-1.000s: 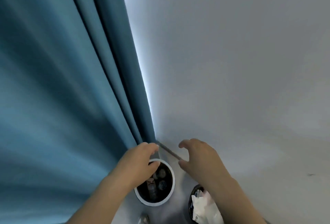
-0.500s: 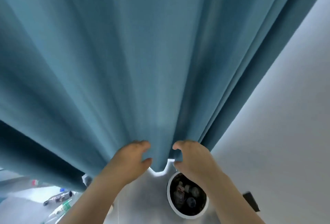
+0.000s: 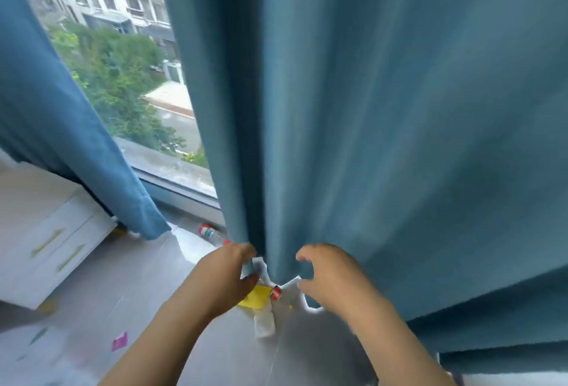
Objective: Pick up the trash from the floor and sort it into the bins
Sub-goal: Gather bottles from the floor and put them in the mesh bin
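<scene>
The teal curtain (image 3: 399, 139) fills most of my frame, and its hem ends just above the grey floor (image 3: 107, 293) at lower centre. Both arms reach toward that hem.

The left hand (image 3: 221, 281) sits left of centre with its fingers half-curled. A curtain fold shows in the gap between fingers and thumb, and I cannot tell whether the hand pinches it or only hangs in front. The right hand (image 3: 332, 281) sits right of centre, curled into a loose C with thumb and fingers apart, holding nothing.

The trash lies on the floor between the 2 hands and slightly lower in the frame, partly tucked under the hem. There is a white paper (image 3: 264, 322) whose long axis runs up and down the frame. A yellow scrap (image 3: 253, 298) sits just beside the left thumb. What looks like a small red can (image 3: 276, 292) is at the scrap's right edge. I judge the left hand nearer.
</scene>
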The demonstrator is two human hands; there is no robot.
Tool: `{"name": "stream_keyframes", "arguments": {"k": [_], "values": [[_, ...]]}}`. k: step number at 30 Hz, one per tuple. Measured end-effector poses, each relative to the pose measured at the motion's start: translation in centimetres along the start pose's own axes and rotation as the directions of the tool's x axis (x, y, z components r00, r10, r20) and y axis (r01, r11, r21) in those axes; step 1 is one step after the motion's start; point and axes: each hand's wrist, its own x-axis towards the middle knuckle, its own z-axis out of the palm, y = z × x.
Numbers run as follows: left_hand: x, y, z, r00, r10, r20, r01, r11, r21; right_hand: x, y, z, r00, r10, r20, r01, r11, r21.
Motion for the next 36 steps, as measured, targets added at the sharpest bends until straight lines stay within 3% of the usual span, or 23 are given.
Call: {"name": "stream_keyframes", "arguments": {"k": [6, 20, 29, 36], "values": [[-2.2, -8.7, -1.9, 0.977, -0.211, -0.018, 0.209, 0.974, -0.093, 5.2, -8.0, 2.4, 0.983, -0.142, 0.113, 0.151, 0.986, -0.073], [0.0, -17.3, -2.8, 0.854, -0.521, -0.002, 0.503, 0.825, -0.257, 17.3, -16.1, 5.0, 0.874, -0.365, 0.321, 0.429, 0.89, -0.156], [5.5, -22.9, -0.9, 0.77, -0.638, 0.031, 0.604, 0.712, -0.358, 27.2, -18.8, 8.0, 0.777, -0.444, 0.447, 0.546, 0.828, -0.126], [7.1, -29.0, 4.5, 0.734, -0.665, 0.141, 0.666, 0.662, -0.342, 32.7, -19.9, 15.1, 0.755, -0.429, 0.496, 0.561, 0.814, -0.151]]}}
